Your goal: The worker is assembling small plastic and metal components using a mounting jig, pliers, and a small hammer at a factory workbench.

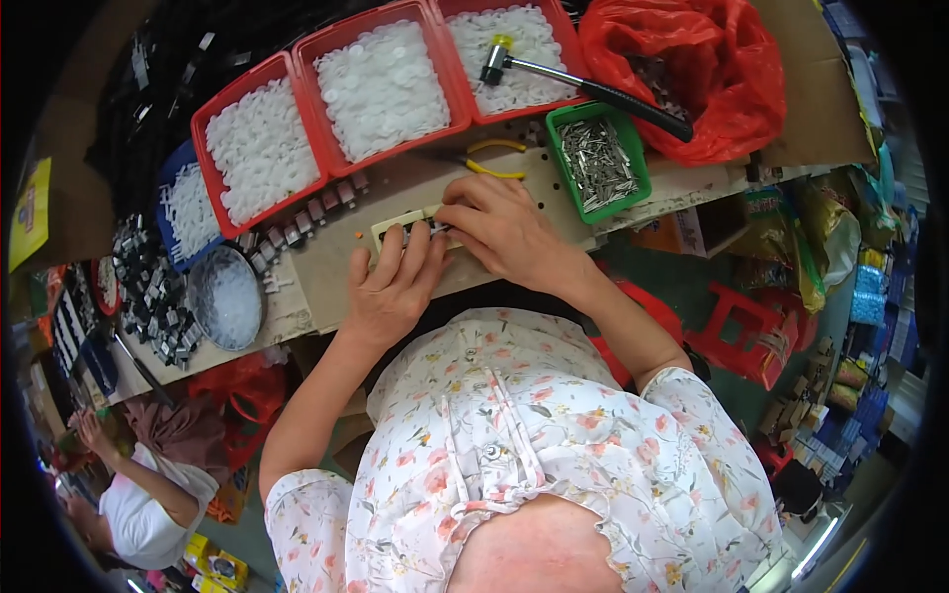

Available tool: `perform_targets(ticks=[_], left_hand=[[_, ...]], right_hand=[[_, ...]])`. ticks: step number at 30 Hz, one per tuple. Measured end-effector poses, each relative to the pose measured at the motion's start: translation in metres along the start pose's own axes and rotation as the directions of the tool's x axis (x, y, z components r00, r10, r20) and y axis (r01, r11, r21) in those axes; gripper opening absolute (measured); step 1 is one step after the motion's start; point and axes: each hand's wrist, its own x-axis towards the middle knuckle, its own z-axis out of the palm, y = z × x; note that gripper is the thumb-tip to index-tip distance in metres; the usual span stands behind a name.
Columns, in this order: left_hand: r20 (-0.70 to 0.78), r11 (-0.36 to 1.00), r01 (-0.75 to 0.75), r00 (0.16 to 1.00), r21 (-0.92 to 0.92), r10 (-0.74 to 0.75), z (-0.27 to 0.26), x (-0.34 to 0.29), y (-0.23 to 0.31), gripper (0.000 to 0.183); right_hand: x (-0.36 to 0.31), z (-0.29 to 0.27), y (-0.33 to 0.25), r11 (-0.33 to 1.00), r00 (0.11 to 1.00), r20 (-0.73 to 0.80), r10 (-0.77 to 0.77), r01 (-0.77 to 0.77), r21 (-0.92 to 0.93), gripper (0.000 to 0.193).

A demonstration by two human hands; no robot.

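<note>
A small cream-coloured block point(387, 226) with dark slots lies on a brown board point(331, 287) at the front of the workbench. The bent fingers of my left hand point(397, 282) grip it from the near side and cover part of it. At the block's right end my right hand point(516, 235) has its thumb and fingers pinched together over a small piece, mostly hidden by the fingertips. Just beyond the hands lie yellow-handled pliers point(496, 160). A row of small pinkish-grey parts point(316, 210) stands along the board's far left edge.
Red trays point(318, 107) of white plastic parts line the back. A hammer point(583, 84) lies across the right tray and a red bag point(692, 69). A green bin point(638, 178) holds metal pins. A bowl point(244, 314) and black parts point(148, 287) sit left. Another person point(148, 504) is at lower left.
</note>
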Motion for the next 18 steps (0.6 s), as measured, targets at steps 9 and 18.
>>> perform_targets(ticks=[9,18], left_hand=[[0.024,0.996,-0.062,0.998,0.062,0.061,0.002,0.003,-0.002,0.028],[0.045,0.997,0.027,0.999,-0.072,-0.024,-0.003,0.001,-0.003,0.027]], right_hand=[[0.006,-0.127,0.045,0.961,0.969,-0.237,0.071,-0.130,-0.245,0.019],[0.000,-0.208,0.224,0.706,0.972,-0.108,0.210,-0.227,-0.671,0.022]])
